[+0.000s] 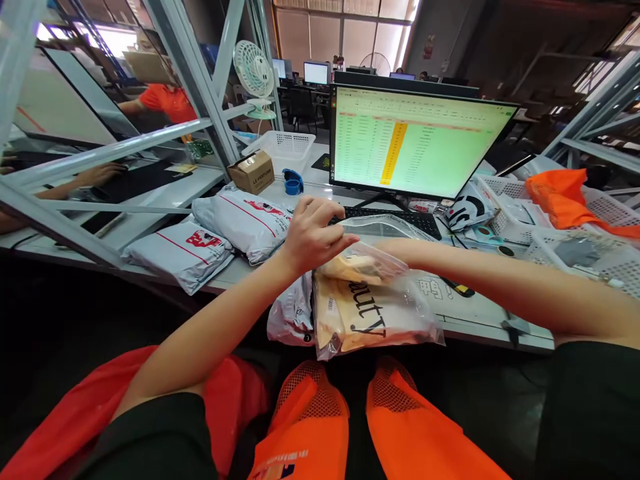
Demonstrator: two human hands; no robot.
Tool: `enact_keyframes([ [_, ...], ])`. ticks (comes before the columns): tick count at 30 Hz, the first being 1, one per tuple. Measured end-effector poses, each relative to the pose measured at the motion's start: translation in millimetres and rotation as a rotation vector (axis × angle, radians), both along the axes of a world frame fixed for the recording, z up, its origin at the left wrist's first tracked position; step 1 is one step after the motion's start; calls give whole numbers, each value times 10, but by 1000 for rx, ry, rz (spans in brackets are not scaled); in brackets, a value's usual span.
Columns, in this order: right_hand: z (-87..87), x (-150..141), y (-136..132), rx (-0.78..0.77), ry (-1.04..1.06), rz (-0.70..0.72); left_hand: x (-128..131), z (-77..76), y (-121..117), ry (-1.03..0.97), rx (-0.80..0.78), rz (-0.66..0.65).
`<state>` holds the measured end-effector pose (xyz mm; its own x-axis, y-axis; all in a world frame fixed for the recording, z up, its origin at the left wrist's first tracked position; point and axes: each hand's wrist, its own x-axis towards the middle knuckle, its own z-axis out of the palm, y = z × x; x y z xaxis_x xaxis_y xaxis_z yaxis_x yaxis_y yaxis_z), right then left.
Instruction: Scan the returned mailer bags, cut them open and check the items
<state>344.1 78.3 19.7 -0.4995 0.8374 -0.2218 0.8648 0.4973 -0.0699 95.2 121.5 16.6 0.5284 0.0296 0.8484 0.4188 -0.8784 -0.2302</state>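
Observation:
A clear zip bag (423, 310) with a pale yellow item inside and the printed letters "auty" lies at the desk's front edge, its mouth towards the monitor. My left hand (317, 230) is closed on the bag's upper left edge. From the right my forearm reaches into the bag's mouth. Through the cloudy plastic my right hand (356, 267) shows only dimly, so its fingers cannot be made out. Under the bag's left side sits a grey-white printed mailer (293, 313). Behind my hands is a black keyboard (423, 223).
Two white mailers (183, 250) and a small brown box (251, 172) are at left, near a blue round container (293, 182). A monitor (415, 143) stands behind. White baskets (550, 253) and an orange cloth (560, 193) are at right. Metal frame bars (107, 155) cross the left.

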Motion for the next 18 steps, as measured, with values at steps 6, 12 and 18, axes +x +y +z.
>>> enact_keyframes([
  [6, 48, 105, -112, -251, 136, 72, -34, -199, -21, -128, 41, 68],
  [12, -18, 58, -217, -122, 27, 80, -7, -158, -134, -156, -27, 76],
  [18, -245, -124, -298, 187, -145, 57, 80, -244, -285, -204, -104, 25],
])
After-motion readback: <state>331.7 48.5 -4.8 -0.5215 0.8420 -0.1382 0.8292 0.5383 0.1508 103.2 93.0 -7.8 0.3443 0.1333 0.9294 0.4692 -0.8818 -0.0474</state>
